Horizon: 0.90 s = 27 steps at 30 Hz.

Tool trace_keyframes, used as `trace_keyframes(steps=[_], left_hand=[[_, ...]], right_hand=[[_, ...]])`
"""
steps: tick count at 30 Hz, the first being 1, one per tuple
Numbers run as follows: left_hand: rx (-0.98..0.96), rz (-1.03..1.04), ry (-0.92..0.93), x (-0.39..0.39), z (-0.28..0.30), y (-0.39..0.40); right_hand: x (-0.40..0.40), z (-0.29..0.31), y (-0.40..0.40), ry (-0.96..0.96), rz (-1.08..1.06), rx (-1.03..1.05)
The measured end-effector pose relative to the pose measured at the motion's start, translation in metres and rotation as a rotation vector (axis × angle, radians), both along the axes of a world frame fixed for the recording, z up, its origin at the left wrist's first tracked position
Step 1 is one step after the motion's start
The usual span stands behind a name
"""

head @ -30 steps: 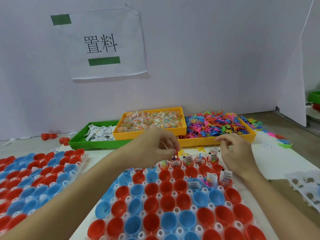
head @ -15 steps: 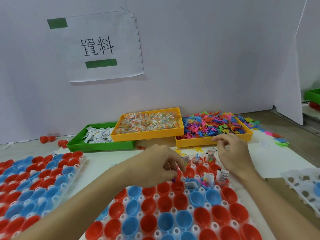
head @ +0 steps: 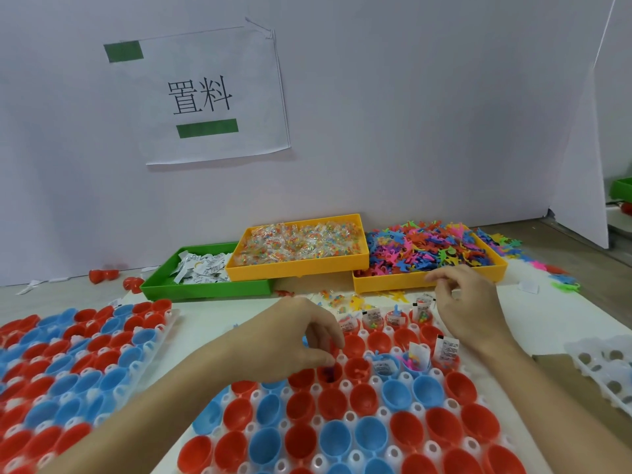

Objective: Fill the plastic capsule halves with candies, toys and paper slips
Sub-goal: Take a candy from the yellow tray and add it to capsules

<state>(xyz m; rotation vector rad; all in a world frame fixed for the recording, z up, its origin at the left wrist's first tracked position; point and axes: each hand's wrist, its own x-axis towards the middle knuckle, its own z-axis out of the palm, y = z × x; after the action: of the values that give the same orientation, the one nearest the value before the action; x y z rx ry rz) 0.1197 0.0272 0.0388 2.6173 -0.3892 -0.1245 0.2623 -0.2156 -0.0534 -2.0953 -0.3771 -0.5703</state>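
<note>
L hand over capsule tray, fingertips pinching small dark toy at red capsule half directly below. R hand fingers curled, contents unclear, nearer toy bin. Empty halves lie toward camera.

Red and blue capsule halves sit open-side up in a white holder tray, far rows filled.

The left hand covers several capsule halves beneath its palm, and what its curled fingertips hold over a red half is too small to tell. Past the right hand, an empty white holder is cut off by the edge. Print on the paper slips near that hand is unreadable.
</note>
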Motion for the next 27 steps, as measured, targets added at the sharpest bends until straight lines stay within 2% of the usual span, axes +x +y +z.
trace_keyframes(steps=[9, 19, 22, 27], left_hand=[[0.030, 0.234, -0.173, 0.035, 0.004, 0.020], [0.170, 0.249, -0.114, 0.104, -0.013, -0.014], [0.264, 0.254, -0.056, 0.111, -0.019, -0.017], [0.285, 0.217, -0.068, 0.111, -0.020, -0.016]], right_hand=[[-0.001, 0.001, 0.000, 0.010, 0.002, -0.007], [-0.001, 0.002, 0.000, 0.009, -0.003, 0.008], [-0.001, 0.002, 0.000, 0.013, -0.001, 0.025], [-0.001, 0.001, 0.001, 0.021, 0.002, 0.027]])
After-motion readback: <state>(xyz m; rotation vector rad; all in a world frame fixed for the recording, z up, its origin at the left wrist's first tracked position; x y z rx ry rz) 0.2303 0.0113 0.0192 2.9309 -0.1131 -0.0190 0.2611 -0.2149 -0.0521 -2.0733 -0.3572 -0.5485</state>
